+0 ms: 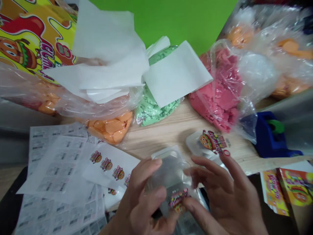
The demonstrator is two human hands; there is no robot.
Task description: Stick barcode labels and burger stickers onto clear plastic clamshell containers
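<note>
My left hand (146, 199) grips a clear plastic container (167, 166) from the left, its fingers closed around the side. A small burger-picture sticker (179, 197) sits on the near part of the container. My right hand (225, 192) curls over the right side, with its thumb at the sticker and its fingertips at the container's edge. Just beyond lies another clear container (193, 145) with a burger sticker (211, 142) on it. To the left of my left hand are a sheet of burger stickers (110, 160) and sheets of printed barcode labels (61, 163).
Bags of orange pieces (111, 127), green pieces (158, 107) and pink-red pieces (220, 91) line the back, with white papers (178, 73) on top. A blue tape dispenser (266, 140) stands at right. Printed burger packaging (297, 189) lies lower right.
</note>
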